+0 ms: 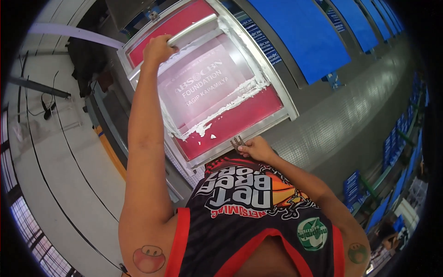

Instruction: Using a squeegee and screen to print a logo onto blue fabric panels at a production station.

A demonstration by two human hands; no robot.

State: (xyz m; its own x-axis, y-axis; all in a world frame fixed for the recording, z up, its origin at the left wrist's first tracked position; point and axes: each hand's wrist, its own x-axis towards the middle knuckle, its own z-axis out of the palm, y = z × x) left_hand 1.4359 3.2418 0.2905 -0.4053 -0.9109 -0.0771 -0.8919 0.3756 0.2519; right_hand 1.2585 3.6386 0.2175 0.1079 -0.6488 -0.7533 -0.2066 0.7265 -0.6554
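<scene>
While the left hand [159, 50] is wrapped around the near end of a pale metal bar [194, 30] high in the view, the right hand [258, 148] sits low by the torso, pinching a small forked metal piece [236, 141] between thumb and fingers. Hands well apart, each closed on its own item. Bar lies slanted across the upper part of a metal-edged frame [267, 123], which is directly in front of the person and tilted in view. Inside the frame: red border areas [235, 115], plus a pale, whitish-pink panel [217, 55] with light lettering. Thick white paste [230, 98] runs in a ragged streak along the panel's lower side, also up its side edges; small blobs sit on the red. Forked piece is at the frame's near edge; contact between them, cannot tell. Person wears a dark sleeveless jersey [244, 189] with red trim. To the right, flat blue panels [304, 41] sit in a row along a long grey table [332, 124]. To the left, a white surface [69, 152] with thin dark cables, a yellow strip [110, 154] beside it.
</scene>
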